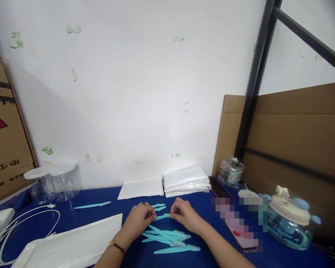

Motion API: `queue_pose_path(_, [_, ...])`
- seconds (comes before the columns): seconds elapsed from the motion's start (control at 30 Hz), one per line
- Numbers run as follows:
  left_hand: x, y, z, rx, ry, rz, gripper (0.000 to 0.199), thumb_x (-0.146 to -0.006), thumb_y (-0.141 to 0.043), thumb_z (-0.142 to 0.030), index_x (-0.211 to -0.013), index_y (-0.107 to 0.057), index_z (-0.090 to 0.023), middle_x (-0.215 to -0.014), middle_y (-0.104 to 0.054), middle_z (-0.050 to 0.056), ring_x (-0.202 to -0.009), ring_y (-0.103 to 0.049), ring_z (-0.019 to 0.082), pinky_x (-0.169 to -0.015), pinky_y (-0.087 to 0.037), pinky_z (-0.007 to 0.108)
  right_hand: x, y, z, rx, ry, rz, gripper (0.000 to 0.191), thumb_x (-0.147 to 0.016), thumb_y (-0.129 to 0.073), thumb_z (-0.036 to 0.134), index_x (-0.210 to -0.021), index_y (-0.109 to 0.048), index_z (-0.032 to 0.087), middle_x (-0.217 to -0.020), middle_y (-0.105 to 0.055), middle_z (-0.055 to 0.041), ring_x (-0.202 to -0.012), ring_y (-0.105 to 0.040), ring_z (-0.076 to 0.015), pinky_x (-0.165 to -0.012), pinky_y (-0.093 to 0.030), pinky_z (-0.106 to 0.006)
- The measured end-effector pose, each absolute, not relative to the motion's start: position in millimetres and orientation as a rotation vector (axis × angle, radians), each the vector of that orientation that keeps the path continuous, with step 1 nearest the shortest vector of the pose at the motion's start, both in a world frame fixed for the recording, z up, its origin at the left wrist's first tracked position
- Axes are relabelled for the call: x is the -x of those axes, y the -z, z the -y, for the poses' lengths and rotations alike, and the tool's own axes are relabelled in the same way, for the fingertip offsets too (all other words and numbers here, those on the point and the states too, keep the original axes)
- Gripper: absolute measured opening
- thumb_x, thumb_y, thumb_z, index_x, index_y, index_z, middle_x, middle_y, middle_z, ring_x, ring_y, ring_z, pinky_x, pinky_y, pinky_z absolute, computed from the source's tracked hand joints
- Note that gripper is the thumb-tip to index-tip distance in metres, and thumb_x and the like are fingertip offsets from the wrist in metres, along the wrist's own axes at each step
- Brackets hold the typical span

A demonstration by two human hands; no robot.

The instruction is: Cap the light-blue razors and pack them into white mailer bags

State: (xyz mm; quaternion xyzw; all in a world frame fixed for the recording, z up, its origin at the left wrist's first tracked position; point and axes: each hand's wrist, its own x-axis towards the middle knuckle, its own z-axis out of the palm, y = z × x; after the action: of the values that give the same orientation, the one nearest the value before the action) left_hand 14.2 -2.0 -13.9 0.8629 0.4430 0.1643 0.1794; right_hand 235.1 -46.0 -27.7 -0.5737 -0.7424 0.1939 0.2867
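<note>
Between my two hands is a turquoise eyebrow razor (163,216). My left hand (139,220) pinches its left end, with thumb and fingertips closed. At the other end, the fingertips of my right hand (185,215) are closed on it. More turquoise razors lie just behind, partly hidden by my left hand. Below my hands a loose pile of several razors (167,235) lies crossed on the blue table, and a single razor (177,249) rests along its near side. Farther left lies another razor (92,205).
White padded mailers (187,179) are stacked against the wall, beside a flat one (141,188). A large white mailer (72,243) lies front left. Clear jars (65,184) and a white cable (57,219) are at left; a phone (240,230), a wrapped cup (231,173) and a water bottle (290,219) at right.
</note>
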Motion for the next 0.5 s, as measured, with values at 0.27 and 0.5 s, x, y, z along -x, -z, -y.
queue_pose_path(0.27, [-6, 12, -8, -2.558, -0.444, -1.534, 0.019, -0.085, -0.045, -0.022, -0.078, -0.062, -0.022, -0.088, -0.063, 0.001, -0.091, -0.054, 0.018, -0.073, -0.031, 0.028, -264, 35, 31, 1.627, -0.427, 1.84, 0.004, -0.074, -0.064, 0.021, -0.073, -0.063, 0.018, -0.08, -0.059, -0.0003, -0.071, -0.053, -0.0136, -0.069, -0.037, -0.025])
queue_pose_path(0.5, [-5, 13, -6, -2.435, -0.56, -1.358, 0.015, -0.079, -0.053, -0.03, -0.09, -0.062, -0.024, -0.085, -0.06, 0.0, -0.081, -0.054, 0.016, -0.071, -0.035, 0.025, -274, 21, 49, 1.519, -0.51, 1.97, 0.011, -0.073, -0.066, 0.031, -0.075, -0.065, 0.02, -0.081, -0.057, 0.0005, -0.071, -0.052, -0.0128, -0.066, -0.037, -0.024])
